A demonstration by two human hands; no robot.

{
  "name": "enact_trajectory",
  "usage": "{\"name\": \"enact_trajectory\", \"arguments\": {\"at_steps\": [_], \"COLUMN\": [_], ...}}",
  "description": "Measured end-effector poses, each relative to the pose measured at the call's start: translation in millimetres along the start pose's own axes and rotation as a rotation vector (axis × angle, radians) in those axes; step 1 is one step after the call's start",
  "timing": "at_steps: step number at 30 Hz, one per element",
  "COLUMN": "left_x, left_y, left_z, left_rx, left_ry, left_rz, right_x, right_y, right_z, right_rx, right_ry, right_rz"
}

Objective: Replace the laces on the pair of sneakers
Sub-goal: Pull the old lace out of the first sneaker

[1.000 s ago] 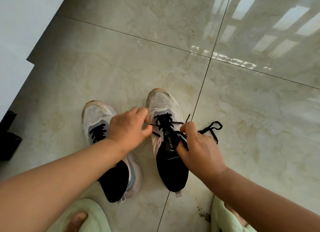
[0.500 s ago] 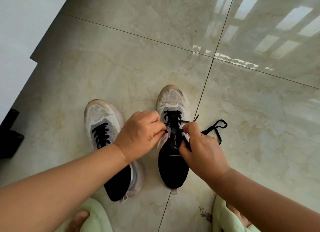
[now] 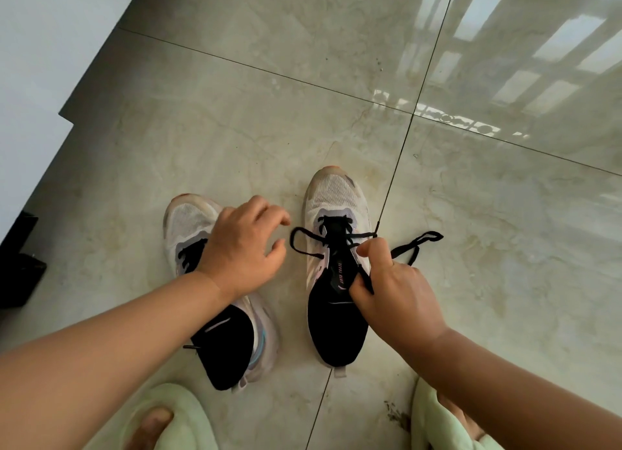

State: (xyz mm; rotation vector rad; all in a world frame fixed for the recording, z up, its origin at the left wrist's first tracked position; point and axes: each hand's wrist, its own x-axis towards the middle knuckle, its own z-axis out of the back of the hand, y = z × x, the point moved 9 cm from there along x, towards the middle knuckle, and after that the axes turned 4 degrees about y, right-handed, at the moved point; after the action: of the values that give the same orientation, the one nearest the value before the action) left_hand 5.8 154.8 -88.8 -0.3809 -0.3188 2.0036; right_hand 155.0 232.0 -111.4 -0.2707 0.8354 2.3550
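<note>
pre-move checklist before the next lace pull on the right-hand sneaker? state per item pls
1. Right hand has the lace: ok, it pinches the black lace over the tongue.
2. Left hand free to grab: ok, fingers spread, holding nothing, hovering beside the loop on that side.
3. Right-hand sneaker flat on the tile floor: ok.
4. Lace free of tangles: cannot tell, a folded length lies on the tile by the right hand.
5. Lace ends even: cannot tell, one end is hidden in the right hand.
6. Other sneaker clear of the work: ok, it sits apart, partly under the left forearm.
</note>
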Motion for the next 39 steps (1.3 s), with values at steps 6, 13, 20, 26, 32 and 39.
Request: {"name": "enact_trajectory", "arguments": {"at_steps": [6, 13, 20, 26, 32, 39], "left_x": [-10, 2, 1, -1, -7, 2], "left_y": [-44, -51, -8, 32, -34, -55], "left_z": [-5, -2, 0, 5, -5, -6], "left_rx": [0.010, 0.036, 0.111, 0.166, 0.072, 0.083], "left_ry": [0.006, -0.003, 0.017, 0.049, 0.079, 0.043], "left_rz": [-0.268, -0.253, -0.033, 0.207, -0.178, -0.251], "right_x": [0, 0, -1, -1, 0, -4], "right_y": [1, 2, -1, -2, -2, -4], "right_z": [2, 2, 1, 0, 0, 6], "right_rx": [0.011, 0.018, 0.034, 0.035, 0.012, -0.026], "right_ry": [-0.014, -0.008, -0.023, -0.030, -0.026, -0.062], "right_rz": [0.006, 0.014, 0.008, -0.001, -0.019, -0.054]}}
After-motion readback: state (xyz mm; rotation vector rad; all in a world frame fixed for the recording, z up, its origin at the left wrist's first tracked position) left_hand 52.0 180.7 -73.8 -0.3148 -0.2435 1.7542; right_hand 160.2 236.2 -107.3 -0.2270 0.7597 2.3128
